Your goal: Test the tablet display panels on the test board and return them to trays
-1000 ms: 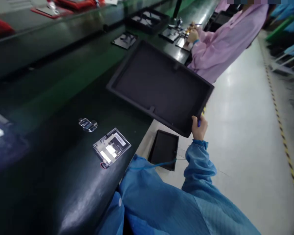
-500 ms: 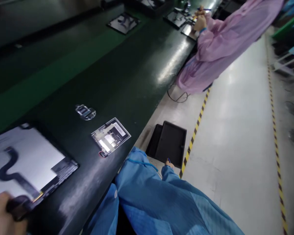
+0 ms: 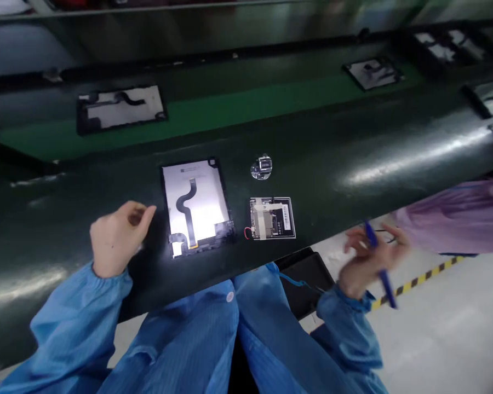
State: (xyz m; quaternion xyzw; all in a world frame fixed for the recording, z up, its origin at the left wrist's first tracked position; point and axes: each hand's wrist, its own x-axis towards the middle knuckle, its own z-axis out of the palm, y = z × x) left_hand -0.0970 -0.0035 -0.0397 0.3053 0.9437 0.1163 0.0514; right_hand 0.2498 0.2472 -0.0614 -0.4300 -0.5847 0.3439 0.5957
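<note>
My left hand [image 3: 117,236] hovers over the dark bench with its fingers loosely curled and nothing in them, just left of an open tablet [image 3: 196,207] that lies back-up, showing a silver plate and a black flex cable. Right of the tablet lies a small circuit board [image 3: 271,218] with white tape and a red wire. A small shiny part [image 3: 262,167] sits behind the board. My right hand [image 3: 367,262] is off the bench edge, blurred, holding a blue pen [image 3: 381,273].
Black trays [image 3: 302,276] sit on the floor under the bench edge. A green belt [image 3: 230,109] carries another tablet shell [image 3: 120,106] and more units [image 3: 373,73] at the far right. A person's pink sleeve [image 3: 456,216] reaches in at the right.
The large black tray my right hand held went down onto the floor stack. My view swung left to the bench; the tablet now lies in front of me, and my left hand has let go of it.
</note>
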